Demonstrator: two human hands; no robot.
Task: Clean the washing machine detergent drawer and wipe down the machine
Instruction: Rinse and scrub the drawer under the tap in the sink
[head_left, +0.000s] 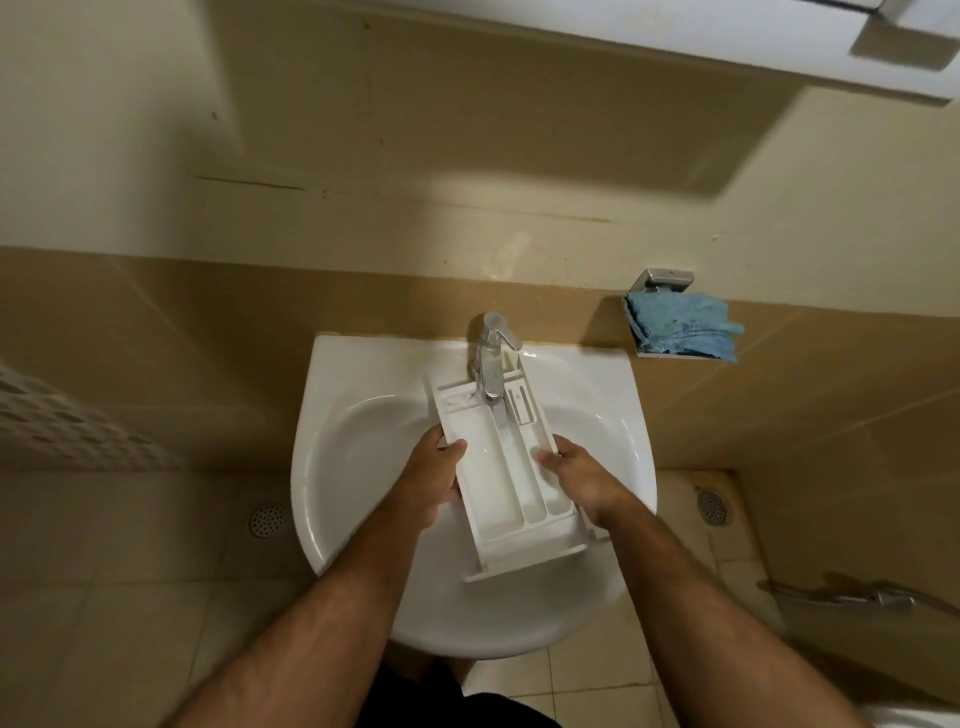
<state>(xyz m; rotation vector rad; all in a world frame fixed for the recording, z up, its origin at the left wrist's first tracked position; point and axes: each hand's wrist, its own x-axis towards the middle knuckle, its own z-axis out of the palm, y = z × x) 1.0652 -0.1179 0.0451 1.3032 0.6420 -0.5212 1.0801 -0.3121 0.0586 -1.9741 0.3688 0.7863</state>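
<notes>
1. The detergent drawer (506, 467), a white plastic tray divided lengthwise into compartments, is held over the basin of the sink (332, 467), its far end under the spout and its front panel towards the person, overhanging the near rim.
2. The left hand (434, 480) is placed on the drawer's left wall near its middle; the thumb is laid over the top edge and the fingers (453, 496) are curled under the side, so the drawer is grasped.
3. The right hand (579, 475) is set against the drawer's right wall, roughly opposite the left; its fingertips are hooked over the rim and the wall is gripped. The rest of the fingers is hidden behind the hand.
4. Both forearms are extended forward from the lower edge of the view and converge on the drawer, the wrists kept nearly straight and the backs of the hands turned upward.
5. The tap (491, 358), a chrome single-lever mixer, is mounted at the back of the sink; a stream of water is seen falling from it into the drawer's narrow middle compartment.
6. A blue cloth (683, 332) is seen lying on a small holder fixed to the tiled wall, to the right of the tap and well apart from the hands.
7. A round floor drain (266, 519) is visible on the tiled floor left of the sink.
</notes>
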